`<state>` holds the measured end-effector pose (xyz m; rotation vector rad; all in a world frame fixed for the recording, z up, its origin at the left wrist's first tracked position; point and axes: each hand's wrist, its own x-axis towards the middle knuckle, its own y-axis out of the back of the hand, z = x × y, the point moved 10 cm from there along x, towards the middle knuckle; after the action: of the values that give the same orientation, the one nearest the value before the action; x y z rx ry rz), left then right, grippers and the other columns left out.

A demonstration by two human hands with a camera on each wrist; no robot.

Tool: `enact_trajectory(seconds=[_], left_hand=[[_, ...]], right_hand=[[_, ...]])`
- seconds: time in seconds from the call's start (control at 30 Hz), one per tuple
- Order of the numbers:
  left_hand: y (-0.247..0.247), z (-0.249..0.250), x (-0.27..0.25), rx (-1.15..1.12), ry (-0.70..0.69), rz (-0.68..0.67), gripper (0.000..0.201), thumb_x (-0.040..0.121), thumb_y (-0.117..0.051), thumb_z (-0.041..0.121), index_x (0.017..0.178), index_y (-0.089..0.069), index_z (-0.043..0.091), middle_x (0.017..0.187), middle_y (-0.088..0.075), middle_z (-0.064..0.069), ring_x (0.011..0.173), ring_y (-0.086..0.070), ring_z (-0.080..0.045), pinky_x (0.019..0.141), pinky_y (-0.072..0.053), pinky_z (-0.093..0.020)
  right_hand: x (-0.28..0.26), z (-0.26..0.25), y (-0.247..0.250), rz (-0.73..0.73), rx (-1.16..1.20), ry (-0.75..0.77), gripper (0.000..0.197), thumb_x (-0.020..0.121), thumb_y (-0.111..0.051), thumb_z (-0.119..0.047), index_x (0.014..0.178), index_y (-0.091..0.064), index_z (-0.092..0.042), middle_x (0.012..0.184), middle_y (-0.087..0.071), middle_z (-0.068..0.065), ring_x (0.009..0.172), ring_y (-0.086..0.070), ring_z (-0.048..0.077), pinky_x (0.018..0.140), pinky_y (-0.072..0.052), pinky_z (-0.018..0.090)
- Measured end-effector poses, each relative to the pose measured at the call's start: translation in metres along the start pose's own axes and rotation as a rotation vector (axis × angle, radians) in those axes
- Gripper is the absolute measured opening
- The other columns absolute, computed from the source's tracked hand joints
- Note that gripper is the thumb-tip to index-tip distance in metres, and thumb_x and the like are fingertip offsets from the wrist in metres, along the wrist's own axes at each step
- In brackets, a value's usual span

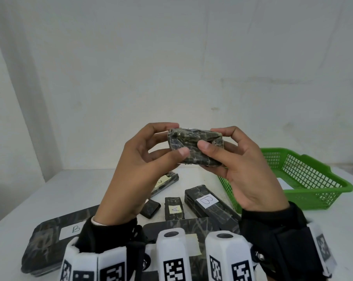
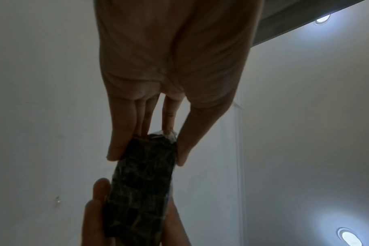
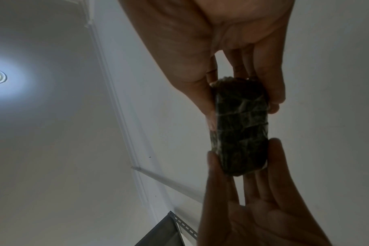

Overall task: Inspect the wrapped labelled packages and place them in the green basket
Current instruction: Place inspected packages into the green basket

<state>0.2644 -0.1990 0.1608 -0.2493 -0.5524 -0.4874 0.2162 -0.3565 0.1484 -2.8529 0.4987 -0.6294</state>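
Both hands hold one small dark wrapped package (image 1: 194, 146) up in the air above the table. My left hand (image 1: 151, 155) pinches its left end between thumb and fingers, and my right hand (image 1: 228, 157) pinches its right end. No label shows on the side facing me. The same package (image 2: 141, 183) appears in the left wrist view and again as the package (image 3: 240, 126) in the right wrist view, gripped at both ends. The green basket (image 1: 313, 189) stands on the table at the right, just behind my right hand.
Several wrapped packages lie on the white table (image 1: 50, 195): one labelled A (image 1: 174, 208), one long package with a white label (image 1: 208, 201), a flat one labelled B (image 1: 56, 236), a small unlabelled one (image 1: 150, 208) and one at the back (image 1: 164, 183). A white wall rises behind.
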Motion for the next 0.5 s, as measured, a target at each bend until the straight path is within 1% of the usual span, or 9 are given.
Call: enact_trajectory(seconds=[0.1,0.17,0.23,0.3,0.37,0.4,0.43,0.47,0.5], left_hand=[[0.0027,-0.0002,0.0,-0.012,-0.013,0.021,0.041,0.072,-0.072,0.008,0.112,-0.066,0.013,0.106,-0.073,-0.009,0.086,-0.074,-0.03,0.087,-0.059,-0.048],[0.0034,-0.0014,0.0003,-0.009,-0.018,0.026,0.04,0.072,-0.071,0.007,0.111,-0.067,0.014,0.106,-0.073,-0.009,0.085,-0.074,-0.029,0.085,-0.06,-0.045],[0.0021,-0.0015,0.0008,-0.001,-0.024,0.016,0.04,0.072,-0.071,0.008,0.111,-0.067,0.015,0.108,-0.073,-0.008,0.087,-0.074,-0.029,0.085,-0.06,-0.043],[-0.0009,-0.0002,0.0009,-0.004,-0.032,0.008,0.037,0.074,-0.072,0.012,0.111,-0.067,0.016,0.107,-0.072,-0.005,0.086,-0.073,-0.024,0.084,-0.06,-0.04],[-0.0036,0.0014,0.0007,-0.015,-0.043,0.015,0.031,0.077,-0.07,0.016,0.108,-0.067,0.014,0.102,-0.072,-0.001,0.08,-0.072,-0.018,0.081,-0.06,-0.039],[-0.004,0.0027,0.0003,-0.019,-0.052,0.025,0.028,0.079,-0.068,0.016,0.107,-0.067,0.012,0.099,-0.072,0.0,0.079,-0.071,-0.017,0.081,-0.06,-0.042],[-0.0042,0.0039,-0.0002,-0.022,-0.064,0.035,0.026,0.08,-0.066,0.015,0.106,-0.066,0.011,0.098,-0.071,0.0,0.078,-0.07,-0.017,0.082,-0.058,-0.049],[-0.0044,0.0051,-0.0009,-0.024,-0.074,0.042,0.024,0.081,-0.065,0.013,0.105,-0.066,0.01,0.097,-0.071,-0.001,0.077,-0.068,-0.019,0.082,-0.056,-0.055],[-0.0044,0.0058,-0.0012,-0.022,-0.081,0.049,0.023,0.082,-0.064,0.013,0.105,-0.066,0.01,0.098,-0.071,-0.002,0.077,-0.067,-0.02,0.082,-0.055,-0.059]], right_hand=[[0.0004,0.0014,-0.0028,-0.019,-0.018,-0.007,0.043,0.058,-0.079,-0.024,0.097,-0.063,-0.018,0.096,-0.074,0.009,0.08,-0.071,0.018,0.081,-0.06,0.038],[0.0004,0.0024,-0.006,-0.044,-0.002,-0.025,0.045,0.057,-0.079,-0.029,0.098,-0.062,-0.018,0.094,-0.073,0.007,0.08,-0.07,0.016,0.08,-0.06,0.035],[0.0007,0.0016,-0.0065,-0.046,0.033,-0.03,0.044,0.058,-0.078,-0.031,0.097,-0.062,-0.017,0.091,-0.073,0.005,0.08,-0.07,0.016,0.075,-0.06,0.033],[0.0007,-0.0008,-0.0042,-0.028,0.063,-0.016,0.036,0.062,-0.076,-0.025,0.093,-0.062,-0.015,0.092,-0.073,0.007,0.078,-0.07,0.015,0.066,-0.059,0.028],[0.0003,-0.0013,-0.0029,-0.026,0.086,-0.018,0.03,0.065,-0.074,-0.019,0.091,-0.061,-0.015,0.094,-0.071,0.009,0.077,-0.069,0.015,0.061,-0.057,0.025],[0.0,-0.0012,-0.0032,-0.032,0.1,-0.024,0.029,0.065,-0.073,-0.017,0.091,-0.06,-0.015,0.095,-0.07,0.009,0.076,-0.069,0.014,0.061,-0.056,0.025],[-0.0004,-0.0012,-0.0037,-0.04,0.114,-0.028,0.03,0.065,-0.073,-0.016,0.092,-0.06,-0.015,0.096,-0.069,0.009,0.076,-0.068,0.014,0.061,-0.056,0.025],[-0.0009,-0.0015,-0.0045,-0.049,0.125,-0.03,0.034,0.064,-0.072,-0.015,0.095,-0.059,-0.016,0.097,-0.068,0.009,0.077,-0.068,0.014,0.063,-0.057,0.026],[-0.001,-0.0017,-0.0053,-0.056,0.133,-0.033,0.039,0.063,-0.072,-0.016,0.1,-0.059,-0.016,0.098,-0.068,0.009,0.078,-0.068,0.014,0.066,-0.058,0.028]])
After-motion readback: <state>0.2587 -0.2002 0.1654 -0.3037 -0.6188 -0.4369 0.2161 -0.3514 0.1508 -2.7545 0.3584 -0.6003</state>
